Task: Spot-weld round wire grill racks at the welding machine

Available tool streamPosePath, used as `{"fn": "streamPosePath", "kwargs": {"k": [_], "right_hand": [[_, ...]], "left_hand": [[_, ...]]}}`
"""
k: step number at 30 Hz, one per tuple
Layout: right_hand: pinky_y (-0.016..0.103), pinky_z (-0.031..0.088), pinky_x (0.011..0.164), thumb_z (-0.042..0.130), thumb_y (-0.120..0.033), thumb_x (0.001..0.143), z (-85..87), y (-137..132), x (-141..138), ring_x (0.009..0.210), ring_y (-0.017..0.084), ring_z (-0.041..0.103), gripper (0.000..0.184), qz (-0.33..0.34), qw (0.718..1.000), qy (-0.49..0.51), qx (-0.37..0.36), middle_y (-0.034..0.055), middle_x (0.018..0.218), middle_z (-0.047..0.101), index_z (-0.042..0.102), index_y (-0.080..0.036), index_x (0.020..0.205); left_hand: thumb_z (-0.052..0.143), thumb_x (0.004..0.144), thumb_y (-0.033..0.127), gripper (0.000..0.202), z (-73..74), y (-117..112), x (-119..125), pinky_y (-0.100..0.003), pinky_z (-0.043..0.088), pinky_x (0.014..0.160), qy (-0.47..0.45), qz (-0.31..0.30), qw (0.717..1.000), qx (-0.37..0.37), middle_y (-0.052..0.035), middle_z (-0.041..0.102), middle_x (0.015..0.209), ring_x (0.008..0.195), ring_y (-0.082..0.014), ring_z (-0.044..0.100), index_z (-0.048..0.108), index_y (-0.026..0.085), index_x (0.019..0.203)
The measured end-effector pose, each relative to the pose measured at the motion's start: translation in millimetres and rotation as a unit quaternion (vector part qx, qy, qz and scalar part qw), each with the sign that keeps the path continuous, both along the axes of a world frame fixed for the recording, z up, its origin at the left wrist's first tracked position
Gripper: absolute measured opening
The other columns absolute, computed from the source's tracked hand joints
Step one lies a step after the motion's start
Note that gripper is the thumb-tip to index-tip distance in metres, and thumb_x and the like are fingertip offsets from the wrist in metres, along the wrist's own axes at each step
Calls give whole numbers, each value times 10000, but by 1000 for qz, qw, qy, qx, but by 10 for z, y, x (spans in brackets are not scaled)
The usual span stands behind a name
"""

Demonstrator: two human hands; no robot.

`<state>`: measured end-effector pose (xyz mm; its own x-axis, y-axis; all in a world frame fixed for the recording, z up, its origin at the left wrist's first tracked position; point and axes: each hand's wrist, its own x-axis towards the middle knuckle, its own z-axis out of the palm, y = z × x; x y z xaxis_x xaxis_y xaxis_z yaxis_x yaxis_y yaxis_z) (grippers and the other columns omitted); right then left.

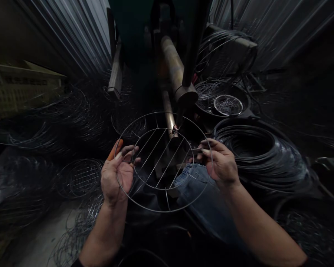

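Note:
Between my two hands is a round wire rack (pixel 161 159), made of an outer ring, a smaller inner ring with parallel bars, and short spokes joining them. My left hand (pixel 118 172) grips its left side, with the fingers curled at the wire. On the opposite side my right hand (pixel 218 157) pinches the rack near the outer ring. The rack's far part is at the tip of the lower metal rod (pixel 170 118) of a machine. Above that rod is a thicker cylindrical arm (pixel 174 66). An orange handle-like piece (pixel 115 149) shows behind my left hand.
Large coils of wire (pixel 267 155) lie at the right. Behind them a dark basin (pixel 246 102) holds a ring (pixel 228 105) and small metal pieces. Heaped wire rings (pixel 69 111) and finished-looking racks (pixel 83 176) lie at the left, near a yellow crate (pixel 25 89).

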<state>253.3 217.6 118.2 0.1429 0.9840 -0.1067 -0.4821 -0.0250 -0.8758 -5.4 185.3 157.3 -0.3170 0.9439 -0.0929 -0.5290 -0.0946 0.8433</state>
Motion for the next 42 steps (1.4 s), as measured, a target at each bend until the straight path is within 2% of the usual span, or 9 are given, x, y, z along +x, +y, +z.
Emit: {"fn": "streamPosePath", "kwargs": {"k": [5, 11, 17, 20, 24, 29, 32, 36, 42], "right_hand": [[251, 496, 488, 811, -222, 619, -33, -15, -55, 638, 174, 589, 307, -11, 999, -38, 27, 60, 860, 650, 684, -169, 893], [236, 482, 441, 860, -314, 673, -83, 11, -104, 585, 173, 599, 297, -117, 989, -73, 46, 64, 811, 658, 696, -157, 865], [219, 509, 495, 879, -290, 608, -41, 403, -179, 535, 134, 587, 272, -138, 981, -68, 114, 36, 729, 657, 723, -162, 791], [210, 495, 478, 882, -276, 556, -21, 598, -261, 507, 124, 575, 277, -137, 979, -52, 140, 18, 711, 654, 735, -176, 768], [237, 509, 499, 879, -333, 575, -30, 677, -337, 530, 134, 578, 279, -122, 979, -79, 146, 0, 727, 654, 740, -200, 777], [258, 507, 550, 851, -378, 631, -78, 647, -365, 571, 143, 567, 291, -102, 971, -164, 140, 8, 709, 644, 742, -181, 816], [248, 470, 509, 822, -357, 625, -105, 672, -379, 529, 137, 547, 273, -87, 975, -169, 115, -1, 653, 617, 729, -169, 800], [212, 384, 427, 803, -324, 603, -66, 709, -402, 441, 108, 472, 239, -90, 977, -155, 114, -20, 554, 560, 703, -161, 748], [199, 333, 398, 755, -313, 614, 126, 701, -418, 422, 92, 399, 187, -96, 968, -198, 124, -38, 493, 491, 687, -161, 699]], "left_hand": [[587, 819, 229, 384, -11, -115, 103, -355, 544, 764, 3, 26, 1000, 3, -94, 642, 1138, 1118, -300, 605, 622, 235, 1201], [662, 725, 189, 562, -22, -346, 178, -308, 550, 782, -20, 23, 1000, -2, -59, 441, 1444, 1211, -303, 547, 580, 321, 1265], [634, 756, 457, 550, 2, -94, -16, -338, 560, 676, -122, -58, 989, -60, -217, 540, 1296, 1138, -327, 575, 586, 117, 1186], [616, 774, 473, 530, -3, 46, -98, -323, 557, 624, -131, -73, 986, -73, -202, 575, 1238, 1037, -269, 609, 595, 97, 1146], [690, 697, 464, 612, -53, 36, -148, -320, 556, 599, -140, -110, 981, -80, -167, 609, 1141, 927, -235, 616, 603, 84, 1169], [694, 658, 291, 511, -85, -108, -77, -409, 569, 785, -142, -55, 984, -89, -119, 628, 980, 967, -252, 617, 639, 81, 1121], [653, 679, 249, 443, -42, -153, -7, -459, 538, 898, -152, -45, 984, -83, -143, 625, 1070, 1113, -316, 587, 653, 92, 1093], [633, 682, 172, 458, 21, -153, 20, -357, 554, 874, -138, -39, 986, -84, -170, 594, 1215, 1183, -342, 562, 642, 94, 1134], [629, 692, 158, 447, 62, -138, 25, -287, 566, 810, -137, -11, 987, -83, -196, 598, 1201, 1171, -350, 575, 639, 60, 1128]]}}
